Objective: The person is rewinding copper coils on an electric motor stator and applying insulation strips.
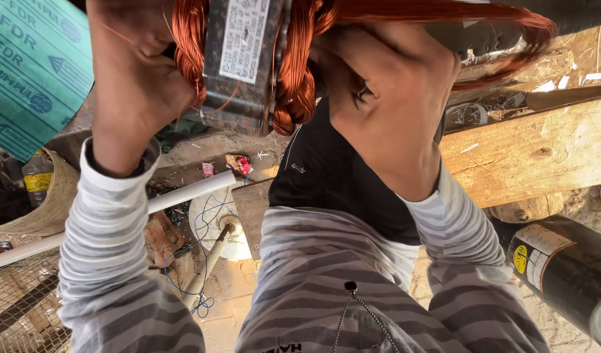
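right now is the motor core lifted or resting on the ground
Lifted: both hands, left hand and right hand, grip the copper-wound motor core above the ground.

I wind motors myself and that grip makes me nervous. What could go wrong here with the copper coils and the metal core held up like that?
1. The left hand and right hand press on the copper windings, not only the metal core; strands may get bent or scraped.
2. The long copper loop trails free to the right and might snag on the wooden beam.
3. If dropped, the core would likely land on the person's lap.
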